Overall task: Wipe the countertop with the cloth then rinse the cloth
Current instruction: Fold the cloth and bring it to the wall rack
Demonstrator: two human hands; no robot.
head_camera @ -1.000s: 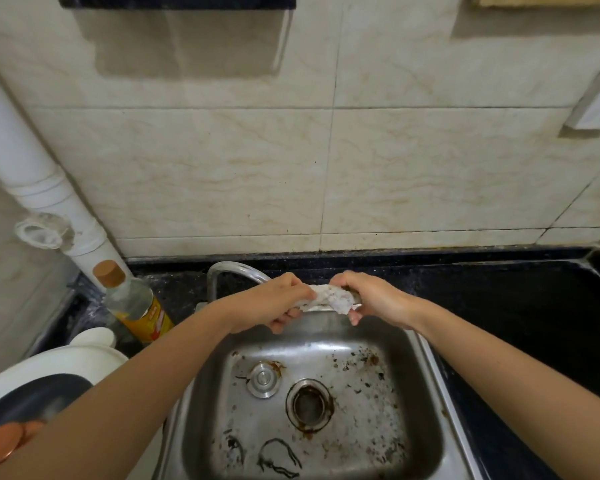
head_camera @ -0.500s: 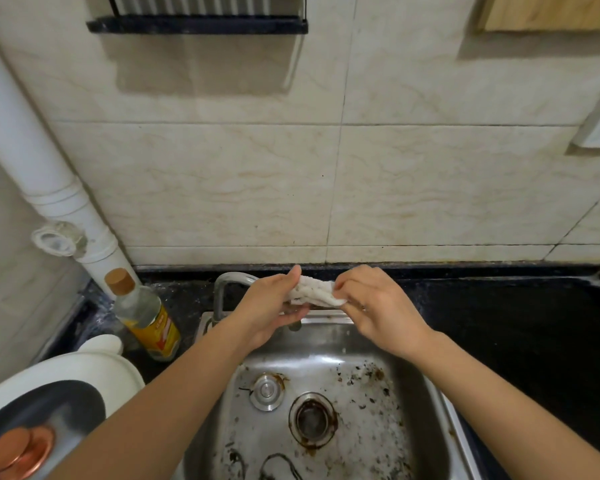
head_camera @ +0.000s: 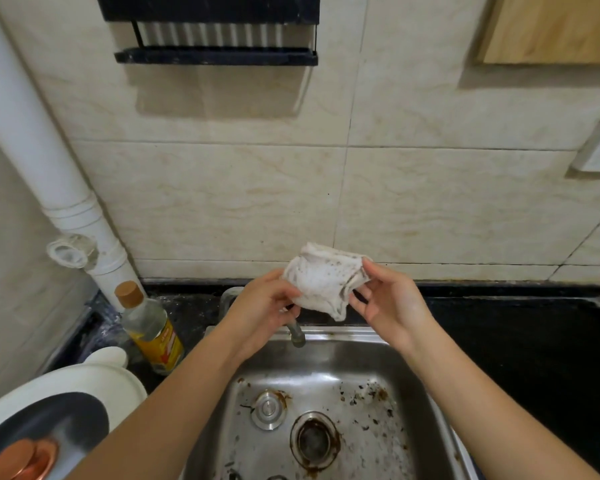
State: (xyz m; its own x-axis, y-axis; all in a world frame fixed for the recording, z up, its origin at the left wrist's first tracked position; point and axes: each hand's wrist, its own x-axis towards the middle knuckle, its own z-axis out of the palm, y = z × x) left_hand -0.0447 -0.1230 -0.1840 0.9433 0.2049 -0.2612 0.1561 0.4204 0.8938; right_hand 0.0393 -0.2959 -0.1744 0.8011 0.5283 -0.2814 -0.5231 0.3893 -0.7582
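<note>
A white, crumpled cloth speckled with dark grime [head_camera: 321,282] is held up above the back edge of the stainless steel sink [head_camera: 333,358], in front of the beige tiled wall. Its left edge is pinched by the left hand [head_camera: 260,313] and its right edge is gripped between the thumb and fingers of the right hand [head_camera: 392,306], so the cloth is spread between them. A metal tap spout [head_camera: 296,332] is seen just below the left hand, over the sink's back rim. The sink's floor is flecked with dark debris around a round rusty drain [head_camera: 314,439]. To the right of the sink lies the black stone countertop [head_camera: 520,341]. To the left of the sink a clear bottle with a yellow label and brown cap [head_camera: 153,327] is stood upright, beside a white plastic pipe [head_camera: 49,161]. High above the sink a black metal rack [head_camera: 215,53] is fixed to the wall.
</note>
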